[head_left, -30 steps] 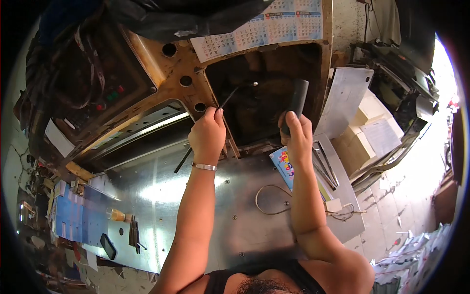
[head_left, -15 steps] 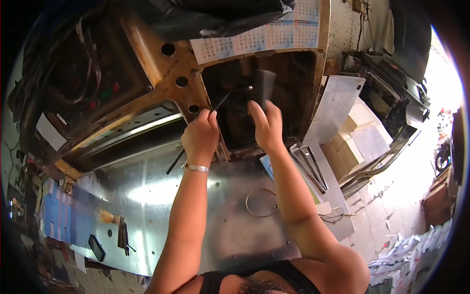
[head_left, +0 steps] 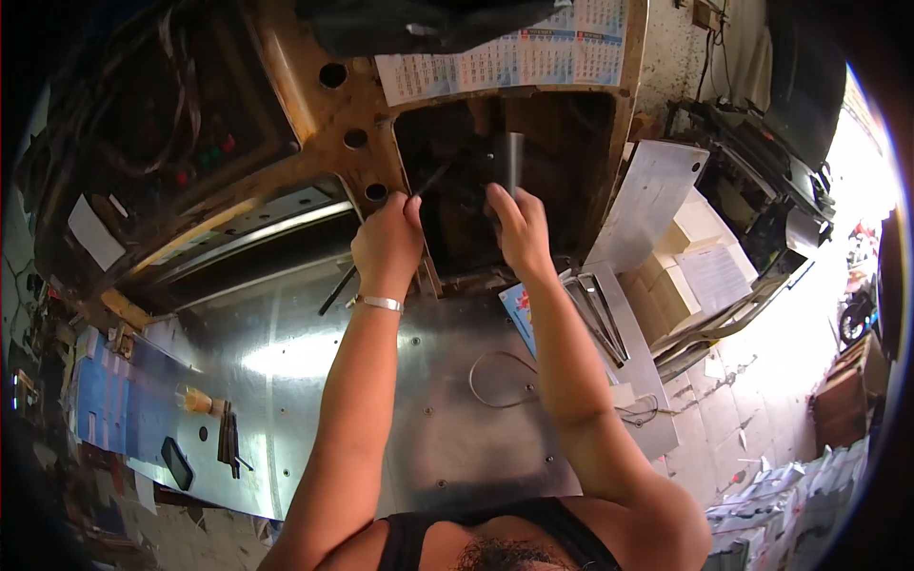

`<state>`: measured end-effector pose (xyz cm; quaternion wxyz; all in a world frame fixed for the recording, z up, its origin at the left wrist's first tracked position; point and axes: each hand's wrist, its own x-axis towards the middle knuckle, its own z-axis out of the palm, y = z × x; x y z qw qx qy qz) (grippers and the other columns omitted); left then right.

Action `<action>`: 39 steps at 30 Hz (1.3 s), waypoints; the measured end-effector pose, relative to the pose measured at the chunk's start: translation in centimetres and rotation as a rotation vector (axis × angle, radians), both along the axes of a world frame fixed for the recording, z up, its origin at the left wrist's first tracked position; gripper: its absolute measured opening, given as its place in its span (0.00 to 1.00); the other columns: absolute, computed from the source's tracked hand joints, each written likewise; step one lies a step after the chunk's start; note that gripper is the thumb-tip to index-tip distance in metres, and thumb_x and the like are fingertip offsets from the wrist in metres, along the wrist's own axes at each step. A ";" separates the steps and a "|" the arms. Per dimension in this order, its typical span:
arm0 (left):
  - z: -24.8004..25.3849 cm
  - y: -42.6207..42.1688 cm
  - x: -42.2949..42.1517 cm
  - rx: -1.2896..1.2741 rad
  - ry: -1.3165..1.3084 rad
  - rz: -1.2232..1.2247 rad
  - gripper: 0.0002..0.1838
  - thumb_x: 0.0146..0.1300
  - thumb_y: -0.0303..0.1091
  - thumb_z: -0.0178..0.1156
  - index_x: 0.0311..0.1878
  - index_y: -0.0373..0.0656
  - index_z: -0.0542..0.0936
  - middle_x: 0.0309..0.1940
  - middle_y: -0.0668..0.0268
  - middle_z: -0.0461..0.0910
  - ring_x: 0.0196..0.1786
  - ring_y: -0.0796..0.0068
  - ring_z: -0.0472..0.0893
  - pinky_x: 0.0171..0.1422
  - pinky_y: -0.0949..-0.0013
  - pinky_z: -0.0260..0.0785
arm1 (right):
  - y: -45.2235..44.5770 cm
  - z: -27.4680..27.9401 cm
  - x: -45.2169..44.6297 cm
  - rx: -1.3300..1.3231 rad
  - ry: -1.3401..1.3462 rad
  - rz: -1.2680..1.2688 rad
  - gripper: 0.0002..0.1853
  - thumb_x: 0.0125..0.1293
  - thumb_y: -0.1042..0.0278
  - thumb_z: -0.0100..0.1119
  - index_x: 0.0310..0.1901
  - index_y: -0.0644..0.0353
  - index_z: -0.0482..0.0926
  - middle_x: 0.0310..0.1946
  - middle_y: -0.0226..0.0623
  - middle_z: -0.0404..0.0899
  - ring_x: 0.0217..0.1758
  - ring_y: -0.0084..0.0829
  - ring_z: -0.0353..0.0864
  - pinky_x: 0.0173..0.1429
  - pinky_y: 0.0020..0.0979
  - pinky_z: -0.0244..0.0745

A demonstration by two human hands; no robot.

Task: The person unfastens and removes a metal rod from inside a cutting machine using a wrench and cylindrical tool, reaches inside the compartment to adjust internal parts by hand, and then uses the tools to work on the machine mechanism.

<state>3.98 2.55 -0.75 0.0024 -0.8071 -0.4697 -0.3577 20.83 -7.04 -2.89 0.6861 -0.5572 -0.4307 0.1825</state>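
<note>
My left hand [head_left: 388,246] is closed around a thin dark rod [head_left: 338,290]. The rod's lower end sticks out below the fist, and its upper end slants into the dark opening [head_left: 457,243] of the machine frame. My right hand [head_left: 519,228] is closed on a tool with a grey metal end [head_left: 514,160], which points up inside the same opening. Fingers cover the tool's grip, and its exact kind is unclear. A small bright spot shows near the rod's tip; deeper parts are lost in shadow.
The worn machine frame [head_left: 357,95] carries a calendar [head_left: 505,67]. On the metal table [head_left: 457,357] lie a wire loop [head_left: 473,381], a phone [head_left: 176,463], several dark rods [head_left: 228,440] and a brush-like item [head_left: 195,400]. Stacked paper [head_left: 700,262] stands right.
The grey metal end in my right hand looks narrower and less blurred. Both hands sit slightly higher in view, and the camera has shifted a little.
</note>
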 end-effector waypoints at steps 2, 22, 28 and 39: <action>0.3 0.1 -0.2 -0.016 0.020 0.006 0.19 0.79 0.51 0.51 0.41 0.47 0.81 0.30 0.49 0.86 0.38 0.38 0.86 0.40 0.42 0.78 | -0.3 0.0 0.4 -0.023 0.243 0.032 0.25 0.76 0.46 0.61 0.29 0.60 0.77 0.20 0.22 0.70 0.24 0.17 0.68 0.29 0.27 0.60; 0.0 0.5 0.3 0.020 0.024 -0.003 0.20 0.78 0.53 0.52 0.39 0.48 0.81 0.30 0.48 0.86 0.37 0.39 0.86 0.39 0.43 0.79 | 0.4 -1.4 -1.9 0.328 -0.112 -0.131 0.23 0.77 0.49 0.59 0.31 0.62 0.77 0.24 0.23 0.72 0.28 0.17 0.67 0.32 0.27 0.62; 0.1 0.3 0.3 -0.010 0.063 0.011 0.20 0.77 0.54 0.53 0.41 0.48 0.83 0.33 0.48 0.87 0.41 0.40 0.87 0.45 0.43 0.79 | -5.4 -0.7 -0.6 0.048 0.296 0.110 0.24 0.78 0.46 0.56 0.30 0.58 0.77 0.17 0.23 0.67 0.17 0.16 0.62 0.23 0.27 0.55; -0.8 -1.9 -1.1 0.303 -0.096 -0.288 0.18 0.77 0.54 0.56 0.40 0.51 0.82 0.29 0.56 0.86 0.33 0.45 0.86 0.33 0.46 0.77 | -26.0 -8.1 -7.6 0.084 0.027 -0.094 0.28 0.77 0.41 0.55 0.39 0.66 0.77 0.21 0.32 0.75 0.22 0.21 0.71 0.28 0.25 0.63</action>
